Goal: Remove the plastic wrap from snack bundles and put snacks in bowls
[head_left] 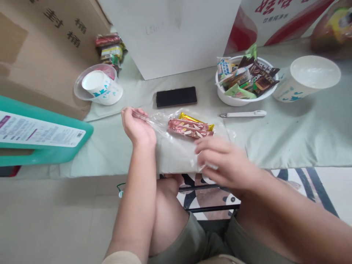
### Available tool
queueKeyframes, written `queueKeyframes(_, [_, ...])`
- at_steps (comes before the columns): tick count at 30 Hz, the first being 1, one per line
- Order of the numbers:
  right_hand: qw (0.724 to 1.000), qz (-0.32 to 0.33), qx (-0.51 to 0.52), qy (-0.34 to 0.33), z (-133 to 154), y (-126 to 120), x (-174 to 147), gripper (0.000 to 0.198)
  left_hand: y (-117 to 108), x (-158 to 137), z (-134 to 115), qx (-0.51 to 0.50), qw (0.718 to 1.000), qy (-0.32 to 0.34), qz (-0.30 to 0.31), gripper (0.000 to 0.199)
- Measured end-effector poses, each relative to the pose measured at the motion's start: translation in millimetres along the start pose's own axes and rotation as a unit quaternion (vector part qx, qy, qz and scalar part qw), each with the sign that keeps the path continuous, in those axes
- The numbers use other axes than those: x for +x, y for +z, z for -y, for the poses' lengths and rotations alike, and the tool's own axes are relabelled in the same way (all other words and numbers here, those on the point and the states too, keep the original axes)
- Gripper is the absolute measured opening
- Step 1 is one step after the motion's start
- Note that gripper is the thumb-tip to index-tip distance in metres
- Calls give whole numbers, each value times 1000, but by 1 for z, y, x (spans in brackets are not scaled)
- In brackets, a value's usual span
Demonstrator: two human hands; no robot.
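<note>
A clear plastic bag (176, 154) lies at the table's front edge, with several wrapped snack bars in it. Pinkish-brown bars (189, 128) lie side by side, and a yellow-gold one (196, 120) shows behind them. My left hand (139, 126) is closed on the bag's gathered left side, with the film stretching away from it to the right. Over the bag's right front part is my right hand (222, 159), its fingers bent and smeared by motion. Whether it grips the film cannot be made out.
Behind the bag lie a black phone (176, 97) and a white pen-like cutter (243, 114). A white bowl of wrapped snacks (231, 101) and a paper cup (305, 82) stand right. Left are nested cups (106, 90), a green container (68, 128) and a cardboard box (55, 55).
</note>
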State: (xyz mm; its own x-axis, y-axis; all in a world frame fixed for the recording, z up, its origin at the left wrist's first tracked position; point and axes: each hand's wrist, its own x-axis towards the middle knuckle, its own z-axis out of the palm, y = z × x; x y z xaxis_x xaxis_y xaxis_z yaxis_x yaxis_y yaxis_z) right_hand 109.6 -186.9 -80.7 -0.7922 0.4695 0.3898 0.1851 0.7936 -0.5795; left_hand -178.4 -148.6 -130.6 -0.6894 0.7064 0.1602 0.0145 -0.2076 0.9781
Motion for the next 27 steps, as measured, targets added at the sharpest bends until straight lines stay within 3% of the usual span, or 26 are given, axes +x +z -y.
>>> queueKeyframes(2, [987, 136, 84, -28, 4, 11, 1, 17, 2, -3, -4, -52, 998, -35, 3, 47])
queueKeyframes(4, [977, 176, 119, -12, 1, 19, 2, 19, 5, -5, -9, -53, 996, -60, 49, 47])
queueKeyframes(6, [991, 83, 100, 36, -6, 25, 4, 19, 9, -7, -12, -27, 994, -71, 82, 49])
queueKeyframes(9, [989, -70, 11, 128, -18, 29, 13, 19, 15, -13, -15, -24, 996, -91, 8, 51])
queueKeyframes(12, [971, -54, -87, 215, -25, 35, 26, 32, 15, -29, -20, -19, 989, -139, -55, 52])
queueKeyframes(14, [956, -12, -123, 267, -27, 39, 34, 51, 7, -41, -25, 62, 981, -181, -25, 54])
queueKeyframes(16, [945, 17, -138, 298, -27, 43, 41, 60, -3, -50, -30, 239, 945, -214, 62, 49])
queueKeyframes(18, [941, 29, -148, 303, -26, 44, 45, 64, -12, -55, -33, 403, 874, -230, 144, 42])
queueKeyframes(19, [941, 31, -152, 302, -25, 45, 45, 65, -14, -57, -35, 440, 848, -234, 179, 40])
queueKeyframes(20, [940, 32, -153, 304, -25, 45, 46, 66, -13, -59, -37, 439, 842, -239, 203, 37])
queueKeyframes(22, [940, 32, -143, 309, -26, 44, 45, 64, -7, -62, -42, 325, 884, -253, 219, 30])
queueKeyframes(24, [940, 24, -115, 319, -30, 42, 43, 61, 4, -65, -45, 140, 929, -282, 197, 23])
queueKeyframes(27, [940, -18, -51, 337, -38, 42, 41, 66, 20, -69, -49, -48, 930, -321, 173, 22])
